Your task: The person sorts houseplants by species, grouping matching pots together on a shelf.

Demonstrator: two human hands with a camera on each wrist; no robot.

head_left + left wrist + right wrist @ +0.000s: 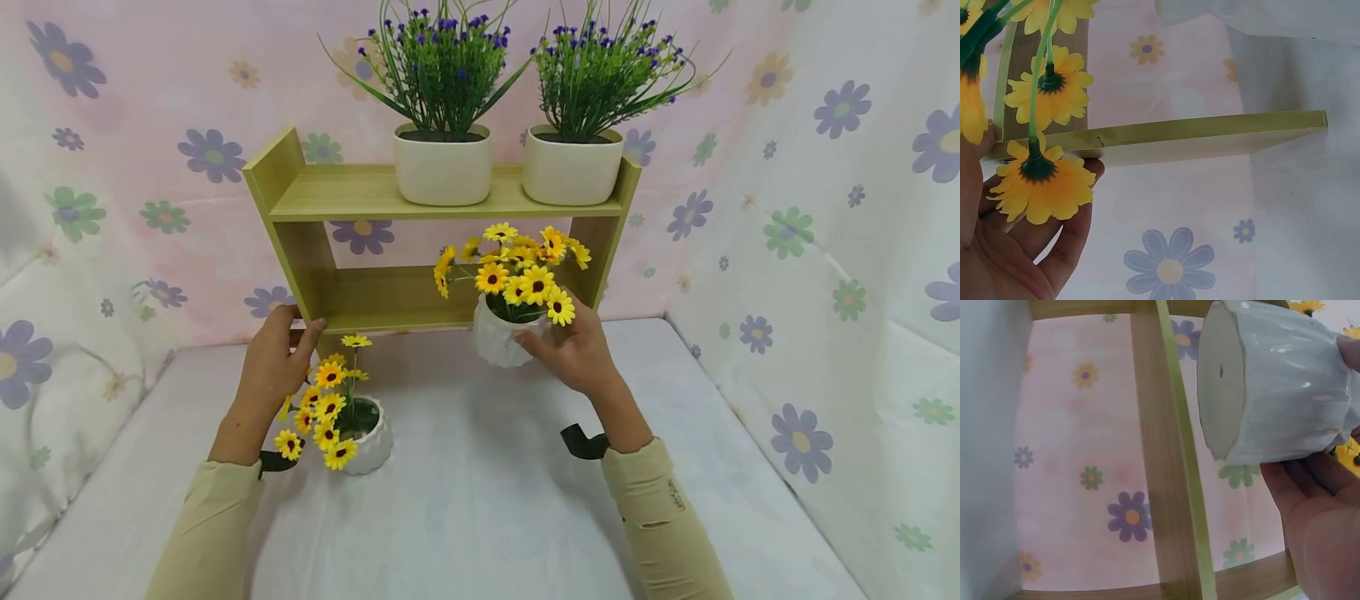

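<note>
In the head view my right hand [576, 354] grips a white flowerpot [504, 340] of yellow daisy-like flowers [517, 271], held up before the lower board of a wooden shelf [397, 298]. The right wrist view shows the pot's flat underside [1221, 381] and my fingers around its wall. At the shelf's lower left corner, my left hand [266, 371] holds the side panel [1210, 131] between thumb and fingers. Yellow flowers [1041, 187] partly cover that hand in the left wrist view. They belong to a second white pot [372, 450] on the table beside my left wrist.
Two cream planters [442, 171] with purple-flowered plants stand on the shelf's top board [337, 190]. A white cloth covers the table [465, 517]. Flower-patterned curtains [810, 250] hang behind and at both sides.
</note>
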